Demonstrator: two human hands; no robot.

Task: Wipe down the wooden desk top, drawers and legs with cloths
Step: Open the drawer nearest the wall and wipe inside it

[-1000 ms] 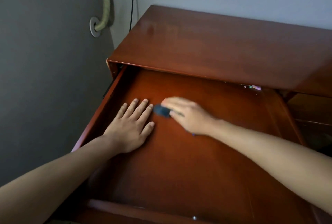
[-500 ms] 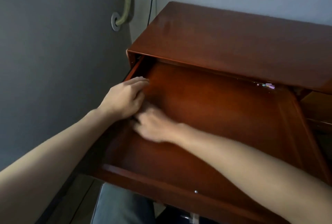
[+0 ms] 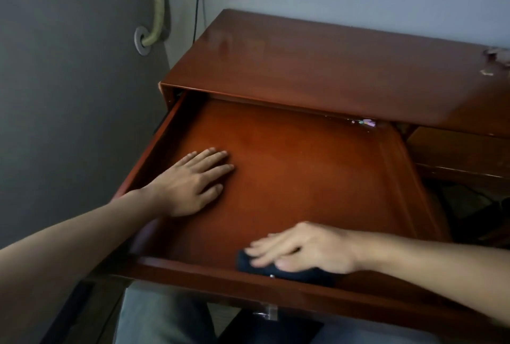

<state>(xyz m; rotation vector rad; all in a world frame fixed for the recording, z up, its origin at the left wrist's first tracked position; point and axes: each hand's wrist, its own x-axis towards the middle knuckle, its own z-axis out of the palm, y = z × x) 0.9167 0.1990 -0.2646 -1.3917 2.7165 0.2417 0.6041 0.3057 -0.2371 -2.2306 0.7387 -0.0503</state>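
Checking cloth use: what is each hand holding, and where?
Right hand presses flat on top of the dark cloth; left hand holds nothing, flat on the drawer floor.

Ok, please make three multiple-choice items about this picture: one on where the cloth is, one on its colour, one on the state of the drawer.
1. Where does the cloth lie?
A. on the desk top
B. in the drawer, by its front wall
C. on the floor

2. What colour is the cloth?
A. white
B. yellow
C. dark blue

3. How is the drawer?
A. pulled open
B. shut
C. taken out of the desk

Key: 1 B, the right hand presses it down beside the front wall; 2 C, it shows dark blue under the fingers; 3 A, its floor lies bare, with the left hand flat on it.
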